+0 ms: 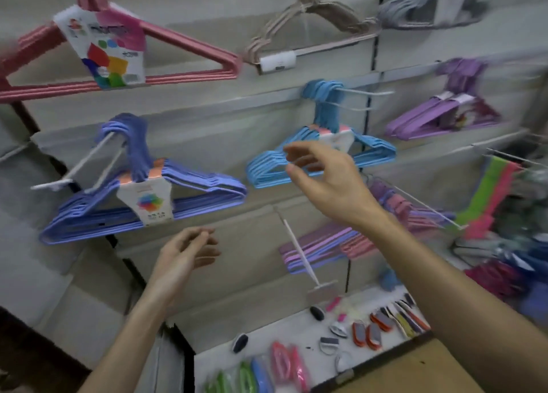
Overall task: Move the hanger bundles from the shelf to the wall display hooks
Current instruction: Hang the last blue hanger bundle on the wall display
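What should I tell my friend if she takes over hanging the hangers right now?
Left hand: open, holding nothing, raised below the dark blue bundle.
Right hand: open, holding nothing, in front of the light blue bundle.
Done: the dark blue, light blue, pink and purple bundles hang on wall hooks.
Free: one bare hook sticks out lower down.
Left: more hangers lie piled at the right; pick a bundle and hang it, likely on the bare hook.
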